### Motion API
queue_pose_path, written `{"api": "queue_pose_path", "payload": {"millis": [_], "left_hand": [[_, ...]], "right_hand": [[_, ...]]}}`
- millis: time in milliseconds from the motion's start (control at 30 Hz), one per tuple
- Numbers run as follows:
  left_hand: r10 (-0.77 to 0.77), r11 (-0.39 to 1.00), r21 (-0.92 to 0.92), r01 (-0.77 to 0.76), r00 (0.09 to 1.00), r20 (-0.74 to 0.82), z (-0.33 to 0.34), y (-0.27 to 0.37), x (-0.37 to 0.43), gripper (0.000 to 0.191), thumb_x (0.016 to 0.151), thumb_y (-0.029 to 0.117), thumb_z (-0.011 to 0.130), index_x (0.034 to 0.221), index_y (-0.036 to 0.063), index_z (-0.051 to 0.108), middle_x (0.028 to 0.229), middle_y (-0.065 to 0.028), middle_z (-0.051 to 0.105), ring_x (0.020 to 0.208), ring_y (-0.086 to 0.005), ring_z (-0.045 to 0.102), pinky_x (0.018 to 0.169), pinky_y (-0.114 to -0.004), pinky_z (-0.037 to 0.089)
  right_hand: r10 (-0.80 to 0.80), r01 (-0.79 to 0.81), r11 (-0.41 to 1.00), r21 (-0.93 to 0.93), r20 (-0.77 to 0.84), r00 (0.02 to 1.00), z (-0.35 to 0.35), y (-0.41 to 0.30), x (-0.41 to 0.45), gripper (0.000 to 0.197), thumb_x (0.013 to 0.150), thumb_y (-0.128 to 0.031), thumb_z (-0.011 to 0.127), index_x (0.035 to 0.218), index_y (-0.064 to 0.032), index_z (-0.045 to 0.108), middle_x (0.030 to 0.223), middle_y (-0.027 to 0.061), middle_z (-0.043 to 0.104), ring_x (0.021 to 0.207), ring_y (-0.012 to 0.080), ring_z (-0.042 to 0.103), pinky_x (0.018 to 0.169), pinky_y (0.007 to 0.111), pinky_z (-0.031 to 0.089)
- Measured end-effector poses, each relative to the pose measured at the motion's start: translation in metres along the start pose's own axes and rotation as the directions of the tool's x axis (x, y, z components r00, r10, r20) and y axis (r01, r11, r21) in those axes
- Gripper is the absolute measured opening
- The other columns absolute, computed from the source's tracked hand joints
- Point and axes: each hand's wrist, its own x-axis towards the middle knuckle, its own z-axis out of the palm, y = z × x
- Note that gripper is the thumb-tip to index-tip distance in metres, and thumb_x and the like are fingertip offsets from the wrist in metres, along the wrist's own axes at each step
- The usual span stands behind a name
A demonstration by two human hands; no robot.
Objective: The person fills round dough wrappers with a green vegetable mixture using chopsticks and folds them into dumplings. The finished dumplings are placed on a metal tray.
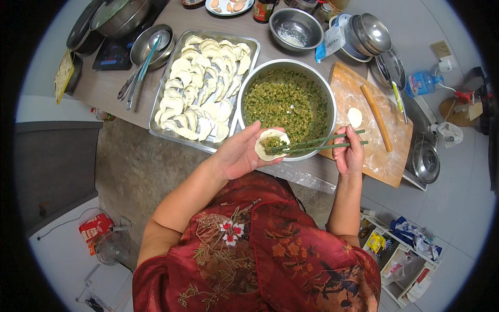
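On the palm of my left hand (241, 152) lies a round dough wrapper (266, 156) with a heap of green-brown filling (271, 144) on it. My right hand (348, 150) grips a pair of green chopsticks (319, 145), whose tips touch that filling. Just beyond both hands stands a large steel bowl (332, 113) of chopped filling (280, 105). Left of it, a rectangular metal tray (153, 130) carries rows of folded dumplings (200, 85). Another flat wrapper (354, 117) rests on a floured wooden board (390, 167), beside a wooden rolling pin (376, 118).
A smaller steel bowl (296, 29) with white powder stands at the back, near stacked metal bowls (374, 33). Ladles (134, 85) lean in a steel pan (136, 50) left of the tray. A pot (121, 17) sits at the far left. A knife (398, 97) lies beyond the board.
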Motion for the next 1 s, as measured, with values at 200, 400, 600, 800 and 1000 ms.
{"api": "queue_pose_path", "payload": {"millis": [200,400,600,800,1000], "left_hand": [[-0.019,1.0,-0.004,0.02,1.0,0.021,0.002,0.0,-0.003,0.057,0.099,0.042,0.027,0.133,-0.0025,0.037,0.129,-0.0188,0.048,0.115,-0.0379,0.051,0.094,-0.041,0.048],[0.003,1.0,0.015,-0.003,1.0,0.004,-0.001,-0.002,-0.004,0.057,0.099,0.041,0.028,0.133,-0.0032,0.037,0.127,-0.0196,0.049,0.115,-0.0365,0.051,0.094,-0.04,0.048],[0.011,1.0,0.016,-0.011,1.0,0.01,-0.001,-0.003,-0.003,0.055,0.099,0.039,0.029,0.132,-0.0039,0.038,0.127,-0.0201,0.049,0.115,-0.0356,0.051,0.094,-0.039,0.047],[0.003,1.0,0.022,-0.003,1.0,-0.004,-0.006,-0.005,-0.002,0.055,0.099,0.039,0.029,0.132,-0.0044,0.038,0.126,-0.0197,0.05,0.115,-0.0342,0.051,0.094,-0.038,0.048],[0.01,0.999,0.054,-0.008,0.999,-0.03,-0.001,-0.005,-0.001,0.054,0.099,0.038,0.029,0.132,-0.0045,0.038,0.126,-0.0185,0.049,0.115,-0.0329,0.052,0.093,-0.037,0.048]], "right_hand": [[0.006,-0.006,1.0,-0.022,-0.007,1.0,-0.002,0.007,0.006,0.027,0.095,-0.021,0.047,0.085,0.0029,0.058,0.064,0.0109,0.06,0.04,0.0156,0.052,0.034,0.023,0.042],[0.023,-0.021,0.988,0.152,-0.011,1.0,-0.008,0.004,0.006,0.029,0.094,-0.023,0.048,0.084,0.0026,0.058,0.063,0.0104,0.06,0.04,0.0139,0.052,0.034,0.022,0.041],[0.003,-0.002,1.0,0.01,-0.058,0.998,-0.007,0.02,0.009,0.029,0.094,-0.024,0.05,0.087,0.0018,0.059,0.062,0.008,0.06,0.04,0.0151,0.053,0.035,0.024,0.043],[0.033,-0.032,0.999,0.012,-0.082,0.996,-0.011,0.017,0.011,0.028,0.094,-0.023,0.05,0.087,0.002,0.059,0.062,0.0076,0.06,0.04,0.0141,0.053,0.035,0.023,0.043],[-0.013,0.013,1.0,-0.027,-0.002,1.0,0.006,0.012,0.004,0.029,0.095,-0.023,0.048,0.087,0.0027,0.058,0.063,0.0098,0.06,0.04,0.0154,0.052,0.034,0.024,0.041]]}}
